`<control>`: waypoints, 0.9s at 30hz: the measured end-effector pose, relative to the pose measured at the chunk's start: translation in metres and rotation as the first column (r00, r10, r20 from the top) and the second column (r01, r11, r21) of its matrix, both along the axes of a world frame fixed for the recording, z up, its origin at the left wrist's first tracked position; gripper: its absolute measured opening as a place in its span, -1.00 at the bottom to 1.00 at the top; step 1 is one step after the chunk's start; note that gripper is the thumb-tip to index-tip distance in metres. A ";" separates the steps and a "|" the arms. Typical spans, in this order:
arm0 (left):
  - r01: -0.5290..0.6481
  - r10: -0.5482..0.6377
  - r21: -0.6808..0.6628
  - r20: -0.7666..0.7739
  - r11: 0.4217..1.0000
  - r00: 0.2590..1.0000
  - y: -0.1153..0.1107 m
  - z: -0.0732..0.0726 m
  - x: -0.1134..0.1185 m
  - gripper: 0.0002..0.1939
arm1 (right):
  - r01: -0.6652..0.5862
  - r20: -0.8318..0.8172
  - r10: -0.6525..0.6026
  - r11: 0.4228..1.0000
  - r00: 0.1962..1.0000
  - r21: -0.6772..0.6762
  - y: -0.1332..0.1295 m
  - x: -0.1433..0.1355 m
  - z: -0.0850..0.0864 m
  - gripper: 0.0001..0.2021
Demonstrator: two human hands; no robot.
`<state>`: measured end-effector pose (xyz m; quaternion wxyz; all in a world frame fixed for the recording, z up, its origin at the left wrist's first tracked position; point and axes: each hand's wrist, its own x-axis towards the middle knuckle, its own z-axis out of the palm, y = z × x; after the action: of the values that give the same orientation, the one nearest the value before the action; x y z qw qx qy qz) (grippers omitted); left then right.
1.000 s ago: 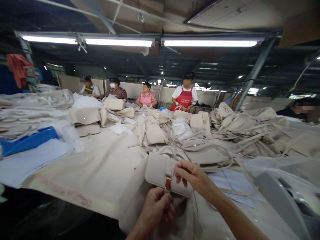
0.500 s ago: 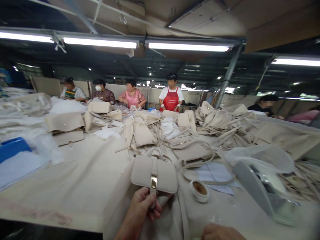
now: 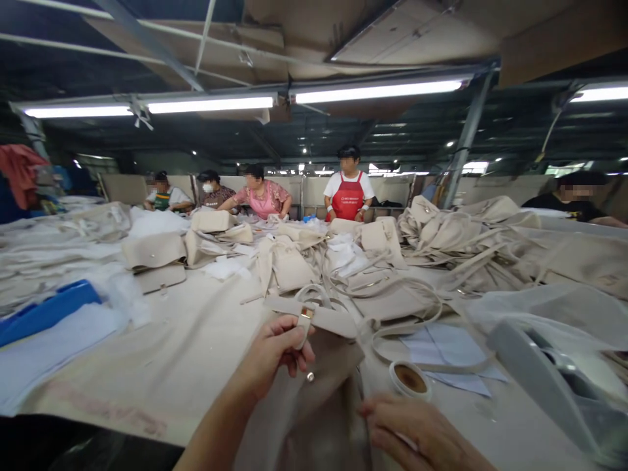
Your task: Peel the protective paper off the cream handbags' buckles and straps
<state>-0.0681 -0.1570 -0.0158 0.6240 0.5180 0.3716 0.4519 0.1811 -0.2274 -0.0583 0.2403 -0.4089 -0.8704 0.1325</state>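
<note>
At a cream-covered tabletop [image 3: 196, 340], pinches the beige strap tab [image 3: 304, 323] with gold-coloured metal clasp [image 3: 307, 313] in the left hand [image 3: 279, 343], holding up the flap [image 3: 336, 319] of a beige leather-look bag [image 3: 333, 366], right of and below that hand. Curls the right hand [image 3: 417, 425] near a round white object [image 3: 411, 379] with brown centre; cannot tell if gripping anything.

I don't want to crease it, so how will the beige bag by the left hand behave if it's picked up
The beige bag probably has a fairly stiff flap, nearly straight as the left hand pinches its tab. The straps behind it may flop, since they curve loosely.
</note>
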 end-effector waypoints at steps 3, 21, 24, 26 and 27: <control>0.021 -0.014 0.080 -0.081 0.997 0.997 0.002 0.014 -0.002 -0.68 | 0.049 -0.030 -0.045 0.986 0.999 0.161 0.028 -0.041 0.019 -0.75; -0.101 0.120 0.140 -0.136 0.985 0.983 -0.036 -0.062 -0.030 -0.76 | -0.093 -0.194 -0.120 0.569 0.974 -0.817 0.117 -0.077 0.043 -0.73; -0.169 0.175 0.136 -0.030 0.976 0.984 -0.043 -0.076 -0.019 -0.74 | -0.100 -0.192 -0.089 0.608 0.977 -0.788 0.120 -0.080 0.042 -0.74; -0.239 0.242 0.121 -0.010 0.963 0.970 -0.044 -0.077 -0.010 -0.74 | -0.117 -0.187 -0.046 0.632 0.981 -0.766 0.121 -0.083 0.044 -0.75; -0.271 0.275 0.113 -0.016 0.956 0.961 -0.044 -0.075 -0.006 -0.75 | -0.132 -0.188 -0.020 0.643 0.982 -0.754 0.122 -0.085 0.044 -0.76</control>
<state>-0.0738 -0.2012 -0.0912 0.5204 0.5020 0.4239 0.5454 0.0966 -0.1057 -0.0139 0.1186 -0.4310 -0.7204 0.5303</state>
